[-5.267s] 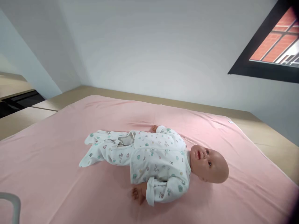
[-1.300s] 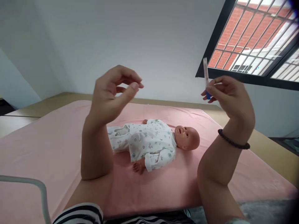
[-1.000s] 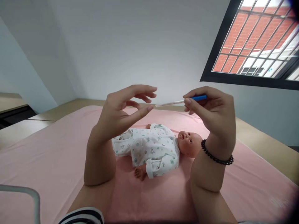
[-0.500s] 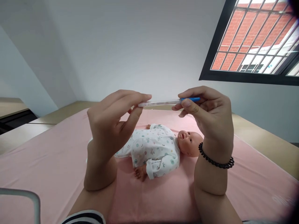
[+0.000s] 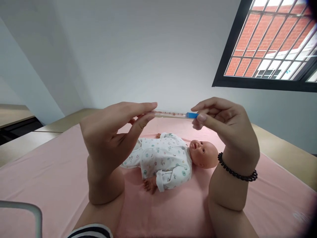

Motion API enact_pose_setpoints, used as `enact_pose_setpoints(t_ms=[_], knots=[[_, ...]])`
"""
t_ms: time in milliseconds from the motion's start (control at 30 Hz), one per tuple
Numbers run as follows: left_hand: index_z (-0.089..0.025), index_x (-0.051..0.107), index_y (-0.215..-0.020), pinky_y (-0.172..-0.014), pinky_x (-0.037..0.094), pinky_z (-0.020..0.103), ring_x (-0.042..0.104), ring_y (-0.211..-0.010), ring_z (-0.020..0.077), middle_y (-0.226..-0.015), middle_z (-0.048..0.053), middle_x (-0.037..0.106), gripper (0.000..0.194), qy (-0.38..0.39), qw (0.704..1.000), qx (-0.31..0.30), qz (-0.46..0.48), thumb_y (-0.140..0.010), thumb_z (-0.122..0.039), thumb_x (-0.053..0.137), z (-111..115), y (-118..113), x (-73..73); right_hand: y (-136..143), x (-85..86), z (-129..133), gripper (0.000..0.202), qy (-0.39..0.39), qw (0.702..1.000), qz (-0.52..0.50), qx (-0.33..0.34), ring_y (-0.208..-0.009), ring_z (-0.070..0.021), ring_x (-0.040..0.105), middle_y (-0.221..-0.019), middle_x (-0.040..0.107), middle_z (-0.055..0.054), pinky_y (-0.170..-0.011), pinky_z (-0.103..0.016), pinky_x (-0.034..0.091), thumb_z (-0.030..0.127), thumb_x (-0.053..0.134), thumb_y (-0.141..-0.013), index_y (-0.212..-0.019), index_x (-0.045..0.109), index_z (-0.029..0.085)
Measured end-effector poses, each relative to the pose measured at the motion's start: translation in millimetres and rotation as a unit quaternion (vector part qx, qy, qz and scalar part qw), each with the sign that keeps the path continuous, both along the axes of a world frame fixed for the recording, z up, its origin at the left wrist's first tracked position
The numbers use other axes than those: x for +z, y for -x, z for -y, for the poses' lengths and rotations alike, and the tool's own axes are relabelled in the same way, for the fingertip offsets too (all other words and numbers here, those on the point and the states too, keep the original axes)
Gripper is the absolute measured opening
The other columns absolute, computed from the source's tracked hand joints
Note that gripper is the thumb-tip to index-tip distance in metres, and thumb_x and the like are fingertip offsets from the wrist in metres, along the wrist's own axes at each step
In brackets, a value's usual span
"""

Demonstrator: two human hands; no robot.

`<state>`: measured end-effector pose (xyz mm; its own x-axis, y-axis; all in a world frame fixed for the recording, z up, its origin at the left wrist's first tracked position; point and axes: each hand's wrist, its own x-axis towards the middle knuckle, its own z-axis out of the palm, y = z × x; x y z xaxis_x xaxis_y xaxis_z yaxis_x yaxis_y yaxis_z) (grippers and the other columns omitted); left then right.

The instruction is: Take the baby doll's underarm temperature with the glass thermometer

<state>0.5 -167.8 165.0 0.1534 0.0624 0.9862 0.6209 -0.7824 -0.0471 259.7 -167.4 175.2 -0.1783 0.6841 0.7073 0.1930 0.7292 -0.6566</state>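
Observation:
A slim, clear thermometer (image 5: 170, 113) with reddish scale marks and a blue end lies almost level, held up in front of me above the bed. My left hand (image 5: 116, 127) pinches its clear left end between thumb and fingers. At the blue end, my right hand (image 5: 223, 124) grips with the thumb and a finger, its index finger lifted slightly off. Below and behind the thermometer, a baby doll (image 5: 163, 158) in a white printed outfit lies on its back, head to the right. My left forearm and hand hide its legs in part.
A pink sheet (image 5: 59, 178) covers the surface under the doll, with wooden edges (image 5: 277, 142) beyond it. A pale metal rail (image 5: 24, 205) curves in at lower left. Behind stand a wall (image 5: 148, 56) and a barred window (image 5: 267, 43).
The thermometer has turned so its scale shows, and has dropped slightly. My right hand has shifted a little right and down, and my left hand a little left and down.

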Motion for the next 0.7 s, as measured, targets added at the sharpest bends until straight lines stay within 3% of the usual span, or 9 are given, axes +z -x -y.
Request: enact_pose_setpoints(t_ms=[233, 433, 533, 700], knots=[[-0.035, 0.073, -0.109, -0.059, 0.063, 0.031, 0.071, -0.078, 0.0135, -0.095, -0.009, 0.077, 0.03, 0.012, 1.0, -0.018, -0.01, -0.088, -0.014, 0.074, 4.1, -4.1, 0.2, -5.6, -0.7, 2.5, 0.007, -0.015, 1.0, -0.008, -0.014, -0.069, -0.0165, 0.068, -0.073, 0.068, 0.001, -0.066, -0.033, 0.061, 0.033, 0.073, -0.09, -0.097, 0.075, 0.03], [-0.033, 0.073, -0.106, -0.057, 0.063, 0.028, 0.072, -0.074, 0.0137, -0.095, -0.006, 0.077, 0.017, 0.033, 0.999, -0.007, -0.014, -0.093, -0.022, 0.069, 9.0, -4.7, -1.3, -2.4, -0.6, 4.1, 0.007, -0.044, 0.998, -0.052, -0.006, -0.065, -0.0158, 0.066, -0.072, 0.068, 0.002, -0.059, -0.031, 0.058, 0.028, 0.078, -0.085, -0.091, 0.075, 0.03], [-0.032, 0.071, -0.112, -0.058, 0.063, 0.029, 0.073, -0.079, 0.0151, -0.102, -0.004, 0.077, 0.022, 0.052, 0.998, -0.02, -0.003, -0.092, -0.023, 0.071, 12.8, -5.6, -1.9, -0.9, -0.3, 2.1, 0.008, -0.069, 0.995, -0.075, -0.016, -0.061, -0.0153, 0.064, -0.068, 0.067, 0.002, -0.058, -0.031, 0.056, 0.025, 0.078, -0.084, -0.091, 0.076, 0.029], [-0.031, 0.067, -0.124, -0.061, 0.063, 0.036, 0.073, -0.09, 0.0197, -0.109, -0.001, 0.073, 0.041, 0.076, 0.993, -0.058, 0.062, -0.085, -0.023, 0.077, 15.5, -9.7, -2.3, -15.3, 0.2, -6.1, 0.005, -0.169, 0.958, -0.233, 0.015, -0.054, -0.0125, 0.056, -0.063, 0.06, 0.002, -0.048, -0.03, 0.049, 0.029, 0.08, -0.082, -0.086, 0.078, 0.028]])
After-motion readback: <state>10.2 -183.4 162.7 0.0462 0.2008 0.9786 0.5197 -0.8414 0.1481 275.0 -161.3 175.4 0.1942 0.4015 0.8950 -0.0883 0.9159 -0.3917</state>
